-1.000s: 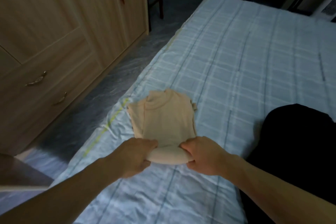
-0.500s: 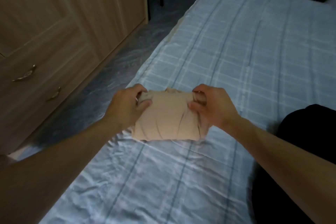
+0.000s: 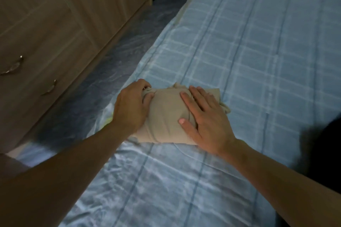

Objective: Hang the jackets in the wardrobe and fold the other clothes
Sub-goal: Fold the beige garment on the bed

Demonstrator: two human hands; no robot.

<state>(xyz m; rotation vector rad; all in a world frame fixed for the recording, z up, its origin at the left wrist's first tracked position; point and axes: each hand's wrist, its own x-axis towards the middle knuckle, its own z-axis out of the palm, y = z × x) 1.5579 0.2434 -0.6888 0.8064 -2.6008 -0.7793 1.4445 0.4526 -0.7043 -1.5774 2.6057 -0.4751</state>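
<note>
I see the beige top (image 3: pixel 166 116) folded into a soft, plump, roughly square bundle. It's thin knit-looking fabric, smooth on top w/ a few creases, and some loose edge pokes out at the far right corner. It lies on the bed (image 3: pixel 239 51) near the left edge. The sheet is pale blue plaid, wrinkled in the foreground, flatter further up.

To the left is a light wood-grain wardrobe (image 3: pixel 55 14) w/ two curved metal drawer handles (image 3: pixel 11 68). A dark marbled floor (image 3: pixel 114 72) runs between it and the bed. A black garment (image 3: pixel 328 143) sits at the right edge, dim and shapeless, apart from the bundle.

Left hand (image 3: pixel 129 108): fingers (image 3: pixel 145 84) curl over the bundle's far left corner, thumb on the top side, so it grips the cloth. Right hand (image 3: pixel 206 118): fingers (image 3: pixel 198 96) straight, slightly spread, palm down, pressing flat on the right half of the top.

Vs. half a sec ago: both hands were pinching the far corners. Now the right has let go and lies flat, while the left keeps its grip. The bundle is in about the same spot and looks a bit more settled.
</note>
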